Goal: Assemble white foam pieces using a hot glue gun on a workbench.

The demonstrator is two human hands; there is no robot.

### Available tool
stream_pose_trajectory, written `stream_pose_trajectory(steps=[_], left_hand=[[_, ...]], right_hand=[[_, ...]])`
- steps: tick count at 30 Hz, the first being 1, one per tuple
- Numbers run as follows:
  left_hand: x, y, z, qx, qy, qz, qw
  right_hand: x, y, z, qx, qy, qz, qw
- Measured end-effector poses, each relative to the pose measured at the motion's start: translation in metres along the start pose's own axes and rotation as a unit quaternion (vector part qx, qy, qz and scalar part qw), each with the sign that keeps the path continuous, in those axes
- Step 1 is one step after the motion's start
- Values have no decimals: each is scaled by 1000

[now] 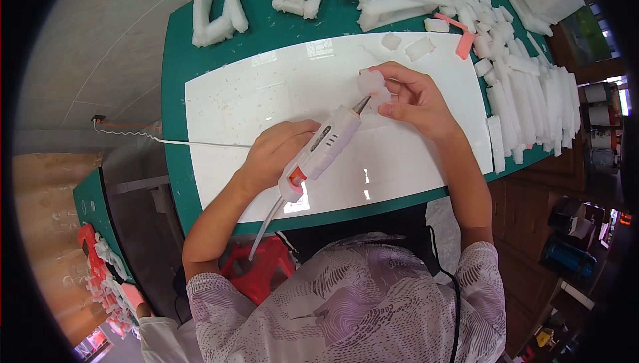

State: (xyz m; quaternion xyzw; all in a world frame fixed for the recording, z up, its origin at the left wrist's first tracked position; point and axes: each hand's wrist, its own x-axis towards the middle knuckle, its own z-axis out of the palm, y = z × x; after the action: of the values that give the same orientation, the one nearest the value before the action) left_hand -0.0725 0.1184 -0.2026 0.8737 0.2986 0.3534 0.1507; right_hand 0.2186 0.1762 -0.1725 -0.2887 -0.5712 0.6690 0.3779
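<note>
Left hand (pixel 283 143): closed around glue gun (pixel 325 145), over white board (pixel 266 103).
Right hand (pixel 419 100): pinching foam piece (pixel 373 85) by its edge, likely sparing fingers the nozzle (pixel 363 103).
Nozzle: aimed at foam piece, toward white board's far right.
Gun's long axis: diagonal across white board.
Foam strips (pixel 532 103): heaped beyond white board's right edge.

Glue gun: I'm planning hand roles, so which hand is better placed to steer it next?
Probably the left: the left hand holds the glue gun, its nozzle toward the white piece, which the right hand grips.
</note>
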Motion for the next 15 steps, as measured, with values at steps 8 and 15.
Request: stream_pose_trajectory(steps=[8, 15], left_hand=[[-1, 1, -1, 22, -43, -29, 998], [1, 1, -2, 15, -47, -24, 998]], right_hand=[[0, 2, -1, -30, -2, -2, 1000], [1, 5, -2, -32, -1, -5, 999]])
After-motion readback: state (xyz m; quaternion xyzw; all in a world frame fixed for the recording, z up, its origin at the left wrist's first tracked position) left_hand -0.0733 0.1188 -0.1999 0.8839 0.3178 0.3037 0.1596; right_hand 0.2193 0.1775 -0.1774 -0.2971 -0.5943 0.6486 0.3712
